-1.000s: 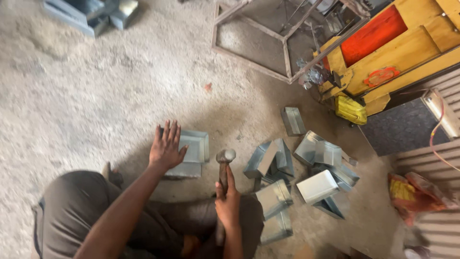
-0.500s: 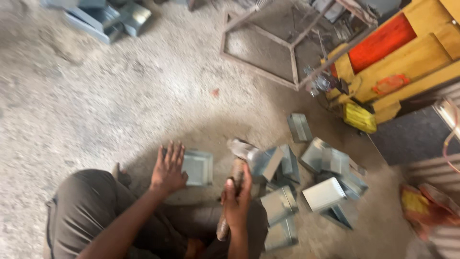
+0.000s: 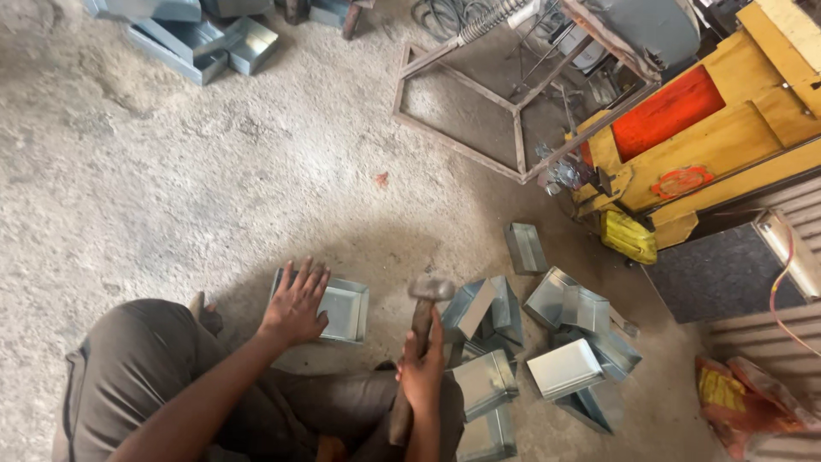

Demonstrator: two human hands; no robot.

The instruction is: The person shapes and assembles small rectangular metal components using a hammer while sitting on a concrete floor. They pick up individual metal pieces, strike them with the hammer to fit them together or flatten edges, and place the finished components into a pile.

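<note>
Landmark: shallow galvanized tray [image 3: 342,312] lying on the concrete floor [image 3: 171,197], open side up, just ahead of the person's knee.

Left hand [image 3: 295,304]: fingers spread wide and flat, palm pressed onto the left part of the tray. Grip is open; it holds the tray down and closes around nothing. The hand covers the tray's left rim.

Right hand [image 3: 421,372], right of the tray: grip wrapped tight on the wooden handle of 1 hammer [image 3: 421,329]. Hammer stands nearly upright, metal head just right of the tray and apart from it. The handle's lower end is hidden behind the hand and wrist.

Right of the tray: loose pile of sheet-metal boxes [image 3: 547,351], same grey as the tray, tipped at mixed angles and overlapping. About 8 to 10 pieces; exact count cannot be made, since several hide each other and 1 is cut off by the lower edge. 1 more small box [image 3: 524,246] lies alone beyond the pile.

Far up-left of the tray: a stack of longer metal trays [image 3: 201,38], at least 3, cut off by the top edge.

Up-right of the tray: 1 angle-iron frame [image 3: 466,141] resting on the floor, then 1 yellow machine [image 3: 727,145] with a red panel, partly out of view. 1 yellow can [image 3: 629,237] sits at its base.

Far right of the tray: corrugated sheet and an orange bag [image 3: 740,398], contents hard to make out.
</note>
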